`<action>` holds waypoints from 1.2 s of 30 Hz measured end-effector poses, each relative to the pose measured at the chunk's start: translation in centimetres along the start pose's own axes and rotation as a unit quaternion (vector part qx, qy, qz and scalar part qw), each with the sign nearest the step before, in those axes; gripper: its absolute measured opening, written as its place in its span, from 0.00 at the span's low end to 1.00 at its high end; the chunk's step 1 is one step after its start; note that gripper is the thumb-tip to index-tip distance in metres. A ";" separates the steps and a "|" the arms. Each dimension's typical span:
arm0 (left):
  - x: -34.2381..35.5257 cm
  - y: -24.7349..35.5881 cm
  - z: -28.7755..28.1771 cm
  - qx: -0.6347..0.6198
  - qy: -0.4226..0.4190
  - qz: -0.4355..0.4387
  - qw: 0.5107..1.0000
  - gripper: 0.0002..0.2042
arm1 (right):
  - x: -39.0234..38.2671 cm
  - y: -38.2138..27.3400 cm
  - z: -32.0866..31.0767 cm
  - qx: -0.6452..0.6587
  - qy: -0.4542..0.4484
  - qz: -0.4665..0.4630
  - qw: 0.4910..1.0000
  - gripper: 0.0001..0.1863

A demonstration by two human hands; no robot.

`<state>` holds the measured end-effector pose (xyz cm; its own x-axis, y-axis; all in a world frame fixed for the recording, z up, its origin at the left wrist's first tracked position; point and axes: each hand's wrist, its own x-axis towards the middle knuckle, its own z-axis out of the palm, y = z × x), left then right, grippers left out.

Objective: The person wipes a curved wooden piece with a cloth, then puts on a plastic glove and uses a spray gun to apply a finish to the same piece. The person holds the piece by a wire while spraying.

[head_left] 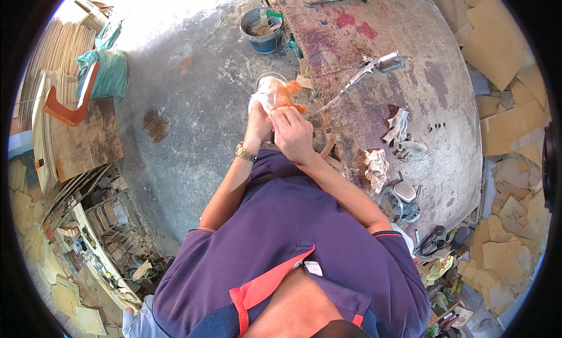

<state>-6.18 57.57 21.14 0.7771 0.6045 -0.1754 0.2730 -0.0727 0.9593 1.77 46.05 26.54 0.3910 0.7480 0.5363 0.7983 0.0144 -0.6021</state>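
Note:
At chest height in front of me, my left hand point(258, 125), with a gold watch point(246, 152) at its wrist, reaches into or behind a crumpled white, glove-like covering point(267, 93). The covering hides the fingers of that hand. Its right part point(291, 92) is stained bright orange. My right hand point(292, 134) is closed, its fingertips pinching the lower edge of the orange part. A round rim point(273, 76) shows just beyond the covering; what it belongs to is hidden.
On the worn table point(436, 107) at the right lie a spray gun point(374, 69) with a hose, white gloves point(398, 127), a crumpled rag point(376, 167) and a respirator mask point(404, 197). A bucket point(261, 42) stands ahead. Left, an orange-brown wooden frame point(75, 112) sits by stacked boards point(55, 63).

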 end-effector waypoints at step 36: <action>0.1 -0.3 0.3 -0.607 0.059 0.018 0.792 0.32 | -1.5 -1.6 0.6 0.085 -0.086 -0.065 0.991 0.08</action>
<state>-6.02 57.39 20.74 0.6937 0.6950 -0.1891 -0.5508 0.6811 0.4825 -0.38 45.30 26.41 0.1946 0.8348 0.5150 0.7423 0.2179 -0.6337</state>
